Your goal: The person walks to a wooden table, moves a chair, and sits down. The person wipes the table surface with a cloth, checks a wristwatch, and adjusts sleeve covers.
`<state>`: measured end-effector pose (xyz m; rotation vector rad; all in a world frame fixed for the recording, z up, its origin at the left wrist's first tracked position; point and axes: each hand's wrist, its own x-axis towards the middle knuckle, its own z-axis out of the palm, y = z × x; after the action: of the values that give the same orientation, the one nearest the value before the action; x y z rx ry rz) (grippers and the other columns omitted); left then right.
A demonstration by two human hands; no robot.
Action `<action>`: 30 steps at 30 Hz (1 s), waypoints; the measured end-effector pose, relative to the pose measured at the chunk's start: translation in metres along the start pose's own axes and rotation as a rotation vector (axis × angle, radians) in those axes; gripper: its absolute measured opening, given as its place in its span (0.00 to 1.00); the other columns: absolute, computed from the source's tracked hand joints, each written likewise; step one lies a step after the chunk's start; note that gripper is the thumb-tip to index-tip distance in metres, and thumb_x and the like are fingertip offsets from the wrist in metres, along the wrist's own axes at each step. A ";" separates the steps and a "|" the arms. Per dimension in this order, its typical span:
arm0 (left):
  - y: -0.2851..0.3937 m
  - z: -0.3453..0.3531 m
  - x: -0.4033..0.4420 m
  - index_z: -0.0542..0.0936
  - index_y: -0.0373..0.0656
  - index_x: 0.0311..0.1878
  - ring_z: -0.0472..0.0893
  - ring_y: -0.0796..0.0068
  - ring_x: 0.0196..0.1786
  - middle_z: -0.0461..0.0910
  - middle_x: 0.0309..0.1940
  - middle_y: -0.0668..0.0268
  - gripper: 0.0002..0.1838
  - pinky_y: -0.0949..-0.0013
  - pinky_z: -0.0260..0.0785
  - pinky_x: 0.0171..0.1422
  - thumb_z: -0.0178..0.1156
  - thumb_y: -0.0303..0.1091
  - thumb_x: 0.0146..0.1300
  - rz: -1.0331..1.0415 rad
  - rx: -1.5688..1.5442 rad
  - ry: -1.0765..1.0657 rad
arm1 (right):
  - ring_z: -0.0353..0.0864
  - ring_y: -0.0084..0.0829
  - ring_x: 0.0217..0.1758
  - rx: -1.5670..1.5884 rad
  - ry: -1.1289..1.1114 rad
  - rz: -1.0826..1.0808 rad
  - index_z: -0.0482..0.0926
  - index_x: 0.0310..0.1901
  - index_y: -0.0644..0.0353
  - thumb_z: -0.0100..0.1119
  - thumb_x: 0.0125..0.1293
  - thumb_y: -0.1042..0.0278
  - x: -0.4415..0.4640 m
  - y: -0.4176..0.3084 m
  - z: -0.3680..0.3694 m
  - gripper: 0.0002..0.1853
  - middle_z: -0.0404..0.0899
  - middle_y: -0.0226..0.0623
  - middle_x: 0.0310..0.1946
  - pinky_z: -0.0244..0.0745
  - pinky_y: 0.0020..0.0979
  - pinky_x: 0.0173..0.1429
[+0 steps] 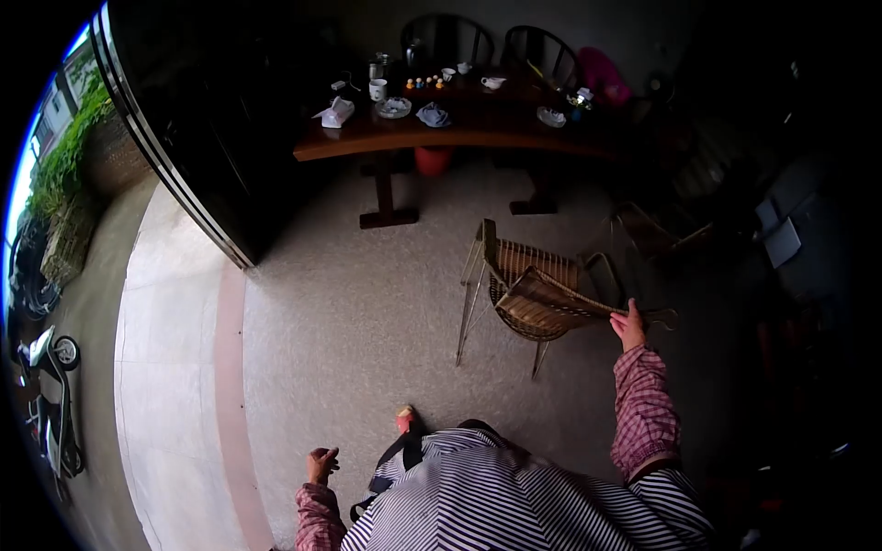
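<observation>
While your right arm in its checked sleeve (645, 409) stretches forward, the fingers of your right hand (629, 327) grip the backrest edge of a woven, slatted chair (547, 303), thin-legged, standing on speckled floor (340, 303) near the glossy wooden bench (344, 145). Your left hand (321, 466) hangs low, fingers loosely half-curled.

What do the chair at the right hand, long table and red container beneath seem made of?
Chair: probably cane or a plastic lookalike, dull brown, judging by its woven strips. Table: likely varnished wood, dark reddish-brown, glossy where light catches. Container: probably plastic, smooth, evenly red.
</observation>
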<state>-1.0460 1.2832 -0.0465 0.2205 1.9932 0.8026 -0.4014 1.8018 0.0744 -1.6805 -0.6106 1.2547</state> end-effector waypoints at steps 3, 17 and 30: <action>0.023 0.002 0.017 0.82 0.34 0.35 0.82 0.70 0.22 0.82 0.22 0.60 0.18 0.70 0.69 0.23 0.65 0.44 0.59 0.045 -0.034 0.023 | 0.77 0.40 0.53 0.037 0.111 -0.073 0.63 0.69 0.47 0.51 0.69 0.40 0.045 0.031 -0.023 0.32 0.76 0.52 0.51 0.74 0.34 0.62; -0.084 -0.020 0.145 0.81 0.33 0.41 0.82 0.69 0.26 0.83 0.26 0.58 0.22 0.66 0.72 0.25 0.64 0.47 0.60 0.038 0.456 -0.223 | 0.72 0.33 0.42 0.061 0.352 -0.130 0.75 0.53 0.61 0.59 0.66 0.52 0.032 0.003 -0.023 0.22 0.68 0.37 0.38 0.78 0.36 0.56; 0.227 0.018 0.190 0.81 0.34 0.40 0.81 0.71 0.23 0.83 0.26 0.59 0.21 0.71 0.68 0.24 0.63 0.47 0.62 0.093 0.131 -0.149 | 0.63 0.27 0.23 -0.516 0.737 -0.192 0.77 0.33 0.62 0.63 0.62 0.47 0.142 0.052 -0.177 0.22 0.66 0.28 0.23 0.60 0.36 0.29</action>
<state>-1.1701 1.5520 -0.0468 0.4393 1.9066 0.6932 -0.1938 1.8270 -0.0279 -2.2617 -0.6366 0.2801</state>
